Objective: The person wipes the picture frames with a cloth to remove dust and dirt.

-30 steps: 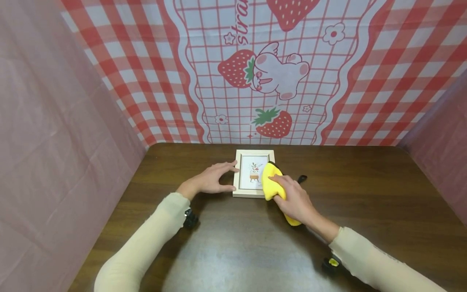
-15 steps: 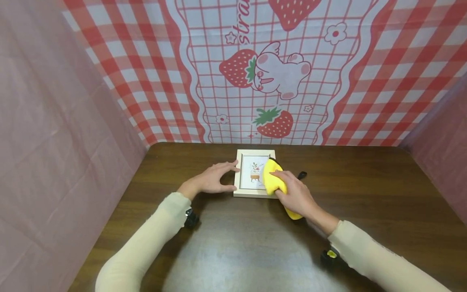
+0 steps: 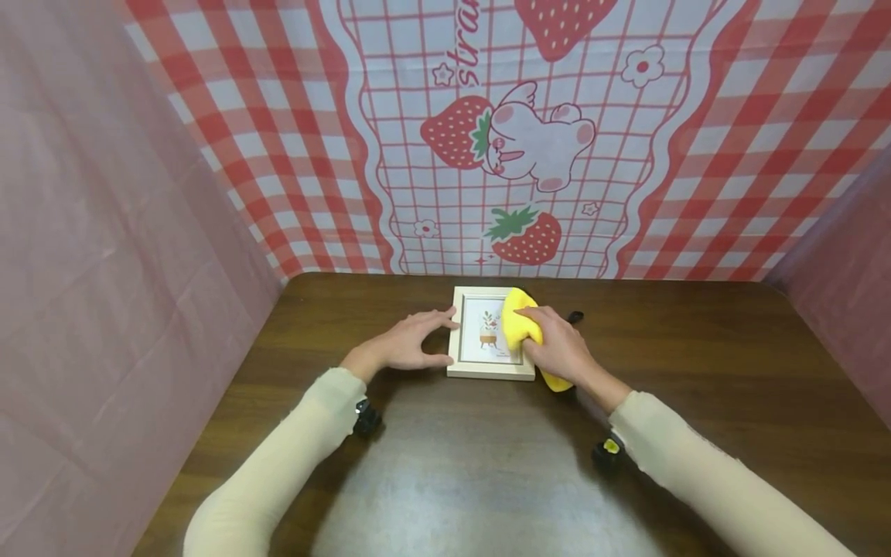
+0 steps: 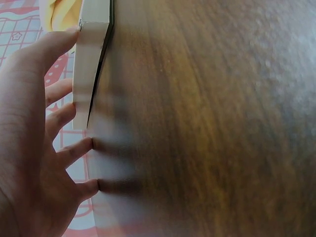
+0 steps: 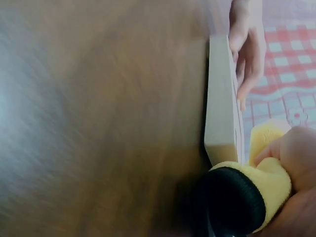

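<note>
A cream picture frame (image 3: pixel 487 371) lies face up near the table's back edge, with a potted-plant print behind its pane. Along its left border, my left hand (image 3: pixel 407 342) spreads its fingers. In the left wrist view, the thumb and two fingertips meet the frame's side (image 4: pixel 89 59), while the other two fingertips rest on the tabletop. My right hand (image 3: pixel 560 348) grips a bunched yellow cloth (image 3: pixel 520 321) over the frame's right part, covering its upper right corner. Some cloth hangs past the right border; its black edging (image 5: pixel 234 197) shows in the right wrist view.
The frame sits on a brown wooden table (image 3: pixel 445 480). Behind the table hangs a red-and-white checked strawberry curtain (image 3: pixel 299 155), with pink cloth (image 3: pixel 125 255) on the left side. A small black loop (image 3: pixel 575 317) sticks out beyond the right hand.
My right hand has slid the yellow cloth away from me along the frame's right side, uncovering the lower right corner. The left hand has kept its place at the left border.
</note>
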Available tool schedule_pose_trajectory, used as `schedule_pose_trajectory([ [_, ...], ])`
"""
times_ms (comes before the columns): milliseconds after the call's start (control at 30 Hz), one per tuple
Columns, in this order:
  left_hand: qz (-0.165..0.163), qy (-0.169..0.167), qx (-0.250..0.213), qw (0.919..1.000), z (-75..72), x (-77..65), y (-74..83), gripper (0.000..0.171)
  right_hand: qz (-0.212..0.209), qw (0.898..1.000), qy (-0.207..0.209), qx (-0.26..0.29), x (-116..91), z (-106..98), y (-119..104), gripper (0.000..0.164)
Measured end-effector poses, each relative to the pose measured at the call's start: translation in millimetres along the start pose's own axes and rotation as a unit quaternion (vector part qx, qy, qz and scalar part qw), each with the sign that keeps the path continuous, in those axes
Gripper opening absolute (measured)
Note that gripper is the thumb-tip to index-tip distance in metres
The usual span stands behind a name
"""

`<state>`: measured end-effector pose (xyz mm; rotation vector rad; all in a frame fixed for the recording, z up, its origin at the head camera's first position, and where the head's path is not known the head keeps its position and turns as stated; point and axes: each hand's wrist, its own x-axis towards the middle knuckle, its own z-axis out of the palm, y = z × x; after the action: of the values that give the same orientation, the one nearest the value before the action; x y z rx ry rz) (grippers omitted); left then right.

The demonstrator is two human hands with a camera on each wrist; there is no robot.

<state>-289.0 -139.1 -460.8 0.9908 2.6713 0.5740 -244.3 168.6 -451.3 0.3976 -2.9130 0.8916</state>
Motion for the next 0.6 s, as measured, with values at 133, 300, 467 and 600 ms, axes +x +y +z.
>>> schedule_pose_trajectory([
  [133, 0.003, 0.002, 0.000, 1.0000, 0.1, -0.1, -0.6, 0.071, 0.010, 1.000, -0.012, -0.003, 14.1, -1.9, 5.6, 0.060],
  [300, 0.004, 0.001, 0.001, 1.0000, 0.1, -0.3, -0.6, 0.071, 0.024, 0.999, -0.035, -0.006, 27.2, -3.7, 9.6, 0.062],
  [467, 0.003, 0.001, 0.002, 1.0000, 0.0, -0.5, -0.8, 0.071, 0.032, 0.998, -0.045, -0.003, 31.1, -3.7, 11.9, 0.063],
  [600, 0.006, 0.003, 0.002, 1.0000, 0.6, 0.0, -1.5, 0.071, 0.028, 0.999, -0.037, 0.011, 31.7, -6.2, 11.5, 0.062],
])
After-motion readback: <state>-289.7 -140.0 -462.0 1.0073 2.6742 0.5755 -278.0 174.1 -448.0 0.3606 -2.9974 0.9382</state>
